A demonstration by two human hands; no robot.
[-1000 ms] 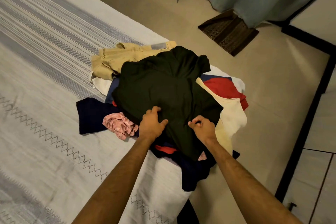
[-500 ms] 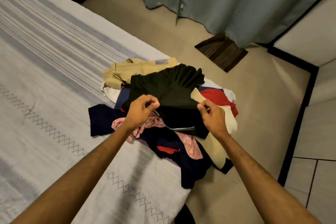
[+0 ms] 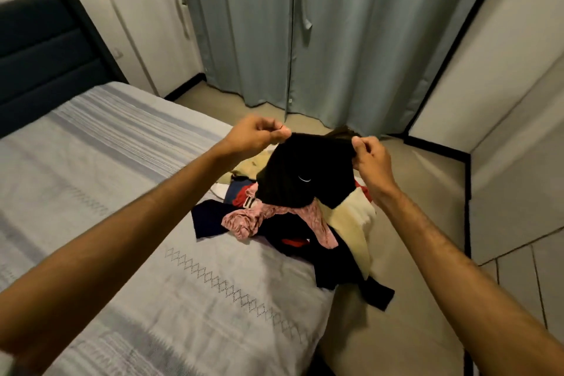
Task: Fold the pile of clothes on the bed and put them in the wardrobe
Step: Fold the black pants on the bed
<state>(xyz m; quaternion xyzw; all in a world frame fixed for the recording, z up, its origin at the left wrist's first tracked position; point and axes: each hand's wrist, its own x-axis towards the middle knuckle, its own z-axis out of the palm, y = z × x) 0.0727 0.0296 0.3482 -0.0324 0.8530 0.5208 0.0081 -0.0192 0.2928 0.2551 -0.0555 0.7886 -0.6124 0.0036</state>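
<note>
Above the pile of clothes (image 3: 293, 223) at the bed's (image 3: 122, 192) three o'clock edge, a black garment (image 3: 302, 174) hangs by its top edge, its bottom touching the pile. At its ten o'clock corner the left hand (image 3: 253, 136) pinches it; at two o'clock the right hand (image 3: 370, 159) pinches the other. Grey curtains (image 3: 305, 33) hang at twelve o'clock.

walls: white wall panels (image 3: 500, 76) | window side: grey-green curtains (image 3: 262, 27) reach the floor | floor: beige floor (image 3: 427, 180), black skirting (image 3: 436, 145) | furniture: dark padded headboard (image 3: 45, 52) | light: dim, warm
</note>
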